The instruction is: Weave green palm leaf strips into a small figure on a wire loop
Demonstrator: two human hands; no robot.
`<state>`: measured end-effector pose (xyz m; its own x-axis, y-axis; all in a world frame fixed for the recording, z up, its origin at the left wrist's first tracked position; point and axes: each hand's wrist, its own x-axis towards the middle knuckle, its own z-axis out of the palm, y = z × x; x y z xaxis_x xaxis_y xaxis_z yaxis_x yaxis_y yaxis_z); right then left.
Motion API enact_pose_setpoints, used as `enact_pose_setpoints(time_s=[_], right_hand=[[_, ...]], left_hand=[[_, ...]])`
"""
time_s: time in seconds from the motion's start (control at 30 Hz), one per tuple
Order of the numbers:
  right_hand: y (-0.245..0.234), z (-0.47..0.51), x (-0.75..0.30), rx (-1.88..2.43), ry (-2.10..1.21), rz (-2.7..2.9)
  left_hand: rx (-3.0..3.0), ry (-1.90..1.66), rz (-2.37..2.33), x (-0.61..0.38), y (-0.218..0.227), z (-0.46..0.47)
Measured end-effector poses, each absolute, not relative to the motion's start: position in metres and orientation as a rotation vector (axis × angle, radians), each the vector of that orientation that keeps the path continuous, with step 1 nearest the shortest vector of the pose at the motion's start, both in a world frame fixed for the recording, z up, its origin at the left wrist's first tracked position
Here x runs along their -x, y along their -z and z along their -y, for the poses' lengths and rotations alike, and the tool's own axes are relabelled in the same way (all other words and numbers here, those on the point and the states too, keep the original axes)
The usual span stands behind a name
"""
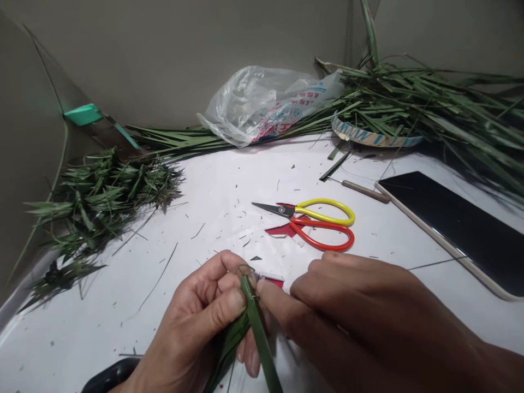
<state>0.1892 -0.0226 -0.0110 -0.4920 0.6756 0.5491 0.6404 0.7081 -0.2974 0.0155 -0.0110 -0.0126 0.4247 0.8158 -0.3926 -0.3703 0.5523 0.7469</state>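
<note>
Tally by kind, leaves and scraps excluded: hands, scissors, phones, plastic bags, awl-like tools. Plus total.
Left hand and right hand: 2
Scissors: 1
Phone: 1
Plastic bag: 1
Awl-like tool: 1
Total: 6

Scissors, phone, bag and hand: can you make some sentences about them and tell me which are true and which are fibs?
1. The scissors have one yellow handle and one red handle. True.
2. The left hand is holding a green leaf. True.
3. The scissors are in the left hand. False: the scissors lie on the white table.
4. The phone has a dark screen. True.
5. The phone is lying on top of the scissors. False: the phone lies apart from them, farther right in the picture.
6. The plastic bag is solid black. False: the plastic bag is see-through, with coloured print.
</note>
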Motion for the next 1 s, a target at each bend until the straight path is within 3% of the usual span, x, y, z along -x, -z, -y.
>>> enact_pose_setpoints(time_s=[1.0], right_hand=[[0.012, 0.017, -0.194, 0.938, -0.073, 2.107]], left_hand=[[-0.675, -0.787, -0.866, -0.012, 0.015, 0.013]])
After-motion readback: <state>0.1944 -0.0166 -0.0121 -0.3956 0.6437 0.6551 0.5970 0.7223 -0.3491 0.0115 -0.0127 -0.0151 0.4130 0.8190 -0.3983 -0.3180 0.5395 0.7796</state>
